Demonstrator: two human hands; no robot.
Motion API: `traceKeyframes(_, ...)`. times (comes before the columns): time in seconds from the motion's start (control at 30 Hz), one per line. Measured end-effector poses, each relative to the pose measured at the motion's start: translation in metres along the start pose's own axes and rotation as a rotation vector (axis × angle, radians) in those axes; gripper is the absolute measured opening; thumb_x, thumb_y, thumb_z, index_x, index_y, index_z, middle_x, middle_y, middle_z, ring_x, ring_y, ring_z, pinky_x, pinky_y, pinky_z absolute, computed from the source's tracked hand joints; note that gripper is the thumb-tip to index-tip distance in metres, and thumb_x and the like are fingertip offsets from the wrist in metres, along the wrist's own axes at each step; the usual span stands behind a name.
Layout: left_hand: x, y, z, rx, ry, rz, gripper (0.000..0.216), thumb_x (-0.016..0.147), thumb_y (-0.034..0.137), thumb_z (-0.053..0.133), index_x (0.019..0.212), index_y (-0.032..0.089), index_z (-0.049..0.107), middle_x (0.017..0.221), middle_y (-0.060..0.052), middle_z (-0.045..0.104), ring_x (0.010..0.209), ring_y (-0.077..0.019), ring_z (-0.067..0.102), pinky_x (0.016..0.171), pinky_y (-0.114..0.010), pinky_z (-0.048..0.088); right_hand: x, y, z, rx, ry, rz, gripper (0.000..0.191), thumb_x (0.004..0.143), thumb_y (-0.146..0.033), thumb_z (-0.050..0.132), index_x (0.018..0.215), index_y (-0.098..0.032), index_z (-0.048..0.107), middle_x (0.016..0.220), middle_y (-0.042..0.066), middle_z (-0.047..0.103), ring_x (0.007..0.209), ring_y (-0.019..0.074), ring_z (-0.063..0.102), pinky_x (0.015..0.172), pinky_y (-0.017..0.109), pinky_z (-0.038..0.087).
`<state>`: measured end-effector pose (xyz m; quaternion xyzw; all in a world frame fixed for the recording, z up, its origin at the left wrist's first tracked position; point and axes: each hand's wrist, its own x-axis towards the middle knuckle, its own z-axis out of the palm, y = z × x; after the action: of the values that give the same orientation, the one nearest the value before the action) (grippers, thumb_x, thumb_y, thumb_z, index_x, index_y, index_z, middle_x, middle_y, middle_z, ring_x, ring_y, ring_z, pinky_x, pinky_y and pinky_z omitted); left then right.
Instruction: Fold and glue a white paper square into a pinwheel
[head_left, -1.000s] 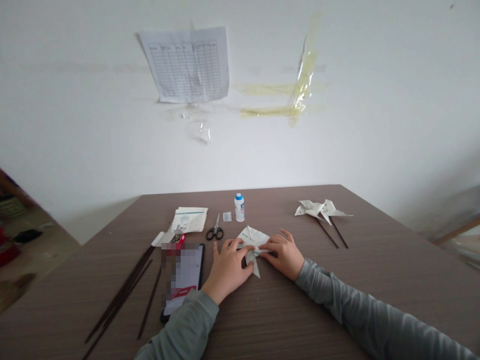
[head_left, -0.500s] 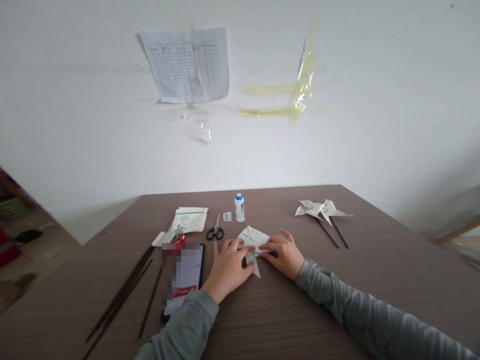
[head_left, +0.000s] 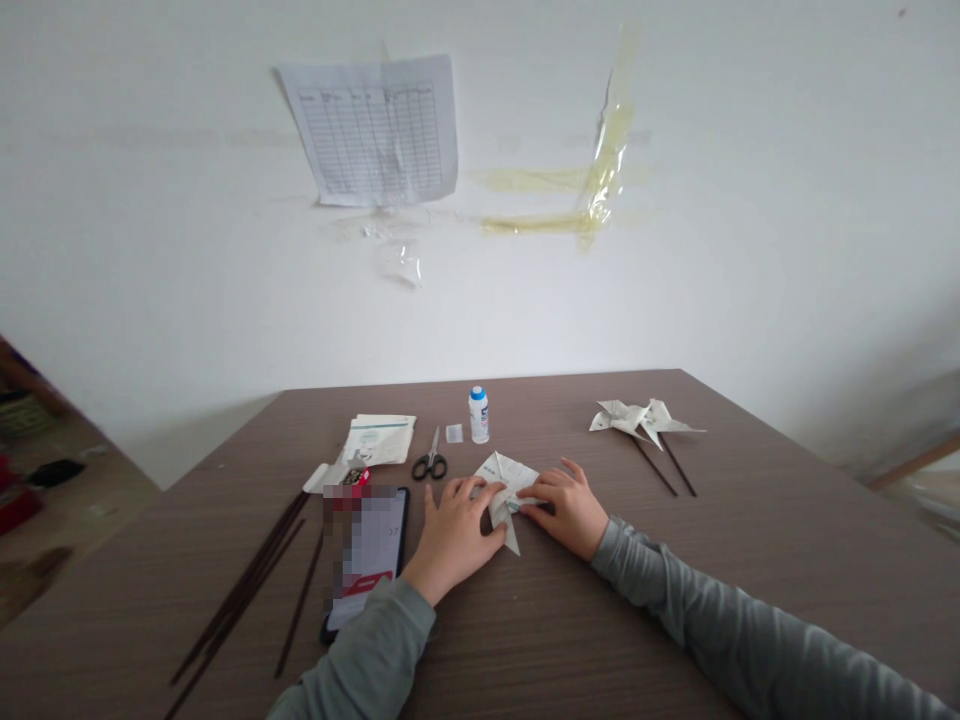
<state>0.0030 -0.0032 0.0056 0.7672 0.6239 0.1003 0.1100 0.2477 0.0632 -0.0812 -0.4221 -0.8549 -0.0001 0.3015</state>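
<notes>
A partly folded paper pinwheel [head_left: 514, 474] with printed text lies on the table between my hands. From its left side, my left hand [head_left: 459, 528] grips it, with the thumb at the lower point and curved fingers on the middle. My right hand [head_left: 568, 508] pinches its right corner between thumb and fingers. Part of the paper is hidden under my fingertips. Just beyond my left hand lie black-handled scissors [head_left: 430, 464], and a white bottle with a blue cap [head_left: 478, 416] stands upright behind the pinwheel.
Two pinwheels on sticks [head_left: 637, 420] lie at the back right. Stacked paper sheets [head_left: 381, 440], a small clear square [head_left: 454, 434], a phone [head_left: 375, 545] and several dark sticks [head_left: 240, 590] lie to the left. The wall [head_left: 525, 320] rises behind the table's back edge.
My left fingers have shifted slightly on the paper, and more of the pinwheel's middle shows between my hands. My right hand stays nearly in place.
</notes>
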Motion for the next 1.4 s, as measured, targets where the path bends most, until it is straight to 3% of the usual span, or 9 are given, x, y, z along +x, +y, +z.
traceKeyframes(0.13, 0.0007, 0.0, -0.0002, -0.004, 0.008, 0.014, 0.055, 0.112, 0.029, 0.088, 0.166, 0.038, 0.091, 0.179, -0.015, 0.083, 0.176, -0.052, 0.067, 0.153, -0.099, 0.034, 0.0003, -0.004, -0.0037, -0.01, -0.022, 0.053, 0.021, 0.113, -0.026, 0.095, 0.121, -0.044, 0.103, 0.112, 0.005, 0.099, 0.114, 0.0351, 0.096, 0.141, 0.067, 0.063)
traceKeyframes(0.3, 0.0008, 0.0019, -0.0023, 0.025, -0.026, -0.002, 0.052, 0.113, 0.028, 0.086, 0.164, 0.04, 0.093, 0.183, -0.015, 0.08, 0.181, -0.0506, 0.063, 0.155, -0.098, 0.032, 0.0012, -0.001, -0.0028, 0.016, -0.03, 0.017, 0.011, 0.114, -0.028, 0.095, 0.119, -0.035, 0.102, 0.11, 0.006, 0.098, 0.111, 0.0325, 0.094, 0.139, 0.069, 0.063)
traceKeyframes(0.5, 0.0008, 0.0019, -0.0029, 0.013, -0.022, -0.003, 0.05, 0.113, 0.032, 0.087, 0.162, 0.04, 0.094, 0.182, -0.015, 0.08, 0.179, -0.0523, 0.063, 0.152, -0.101, 0.032, 0.0002, 0.0022, -0.0004, 0.024, -0.033, 0.008, 0.012, 0.117, -0.03, 0.092, 0.12, -0.033, 0.102, 0.111, 0.007, 0.097, 0.112, 0.0313, 0.093, 0.141, 0.072, 0.06)
traceKeyframes(0.9, 0.0014, -0.0008, -0.0013, 0.01, 0.002, 0.011, 0.057, 0.113, 0.035, 0.087, 0.169, 0.04, 0.088, 0.179, -0.015, 0.081, 0.176, -0.0521, 0.066, 0.154, -0.099, 0.031, 0.0009, -0.0054, -0.0064, 0.003, -0.014, 0.051, 0.018, 0.113, -0.025, 0.095, 0.117, -0.042, 0.102, 0.109, 0.005, 0.098, 0.111, 0.0351, 0.095, 0.139, 0.066, 0.063)
traceKeyframes(1.07, 0.0023, -0.0009, -0.0006, 0.024, -0.011, 0.0, 0.049, 0.113, 0.038, 0.087, 0.162, 0.043, 0.093, 0.181, -0.012, 0.08, 0.178, -0.0498, 0.064, 0.154, -0.097, 0.033, 0.0027, -0.003, -0.0053, 0.021, -0.047, 0.048, 0.014, 0.111, -0.027, 0.097, 0.12, -0.037, 0.102, 0.109, 0.005, 0.097, 0.11, 0.0339, 0.094, 0.14, 0.073, 0.061)
traceKeyframes(1.4, 0.0039, -0.0038, 0.0028, 0.008, 0.003, 0.008, 0.049, 0.111, 0.034, 0.089, 0.159, 0.041, 0.094, 0.18, -0.014, 0.082, 0.176, -0.0512, 0.066, 0.152, -0.099, 0.034, 0.0022, -0.0039, -0.0075, 0.024, -0.03, 0.044, 0.017, 0.11, -0.024, 0.097, 0.117, -0.038, 0.101, 0.109, 0.004, 0.097, 0.11, 0.034, 0.094, 0.139, 0.068, 0.062)
